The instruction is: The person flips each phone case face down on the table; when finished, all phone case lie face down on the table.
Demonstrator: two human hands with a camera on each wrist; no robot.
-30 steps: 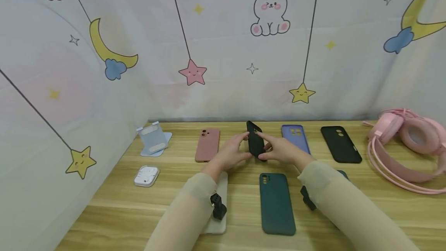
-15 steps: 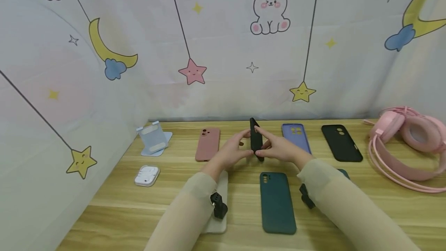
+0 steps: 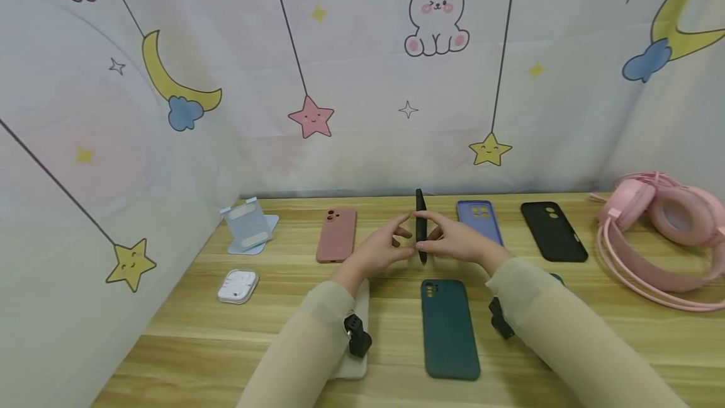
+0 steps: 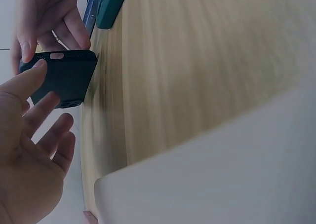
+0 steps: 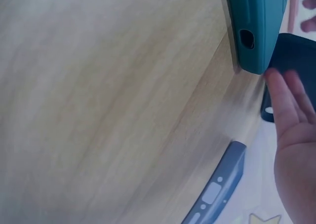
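A black phone case [image 3: 421,232] stands on edge between my two hands, a thin dark strip in the head view. My left hand [image 3: 376,247] holds it from the left, thumb low and index finger high. From the other side my right hand [image 3: 457,241] grips it with thumb and fingers. The left wrist view shows the case's [image 4: 69,78] end with its port cutout; the left thumb presses that end and the other left fingers are spread below. In the right wrist view the right hand's fingers [image 5: 284,100] lie against the black case [image 5: 296,56].
A teal case [image 3: 450,332] lies in front of the hands. Behind lie pink [image 3: 337,235], purple [image 3: 480,222] and black [image 3: 554,232] cases. Forearms partly cover a white case [image 3: 354,367] and another teal one. Pink headphones [image 3: 668,225], earphones [image 3: 238,286] and a blue phone stand [image 3: 249,228] flank them.
The black case has turned from showing its broad face to edge-on and shifted slightly right. Both hands stay around it, with the left fingertips moving a little to the right.
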